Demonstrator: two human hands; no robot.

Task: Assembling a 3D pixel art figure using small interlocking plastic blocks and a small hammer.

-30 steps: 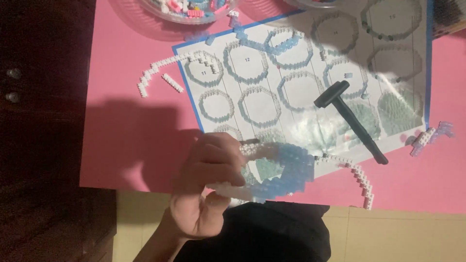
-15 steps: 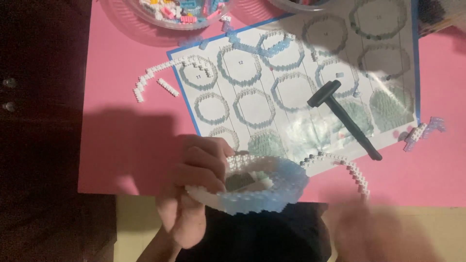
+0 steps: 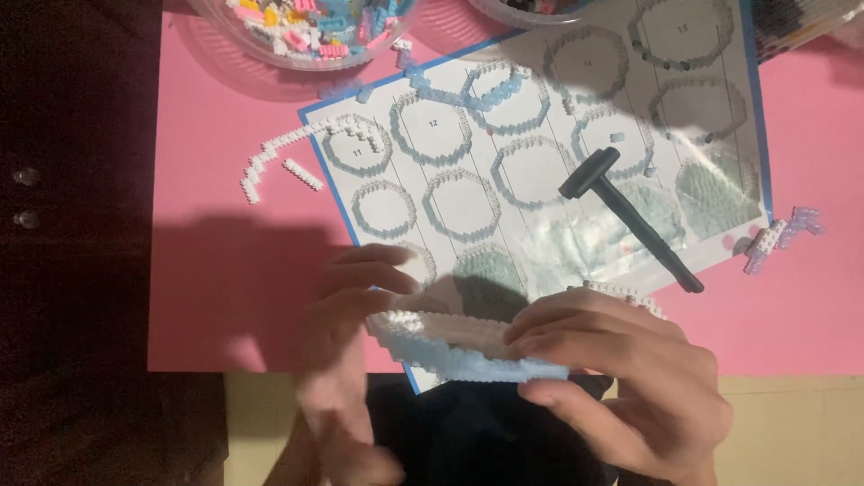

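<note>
A shallow bowl-shaped build of tiny white and pale blue bricks is held over the near edge of the pink table. My left hand grips its left end, fingers curled over the rim. My right hand grips its right end, thumb under and fingers on top. Behind it lies a white instruction sheet with a blue border, printed with rings, some carrying brick rings.
A dark small hammer-shaped tool lies on the sheet. Loose white brick strips lie left of the sheet, a small white and lilac piece at the right. A clear bowl of coloured bricks stands at the back.
My right hand has come into view and taken hold of the build's right end. The build has turned from tilted to lying flat between both hands.
</note>
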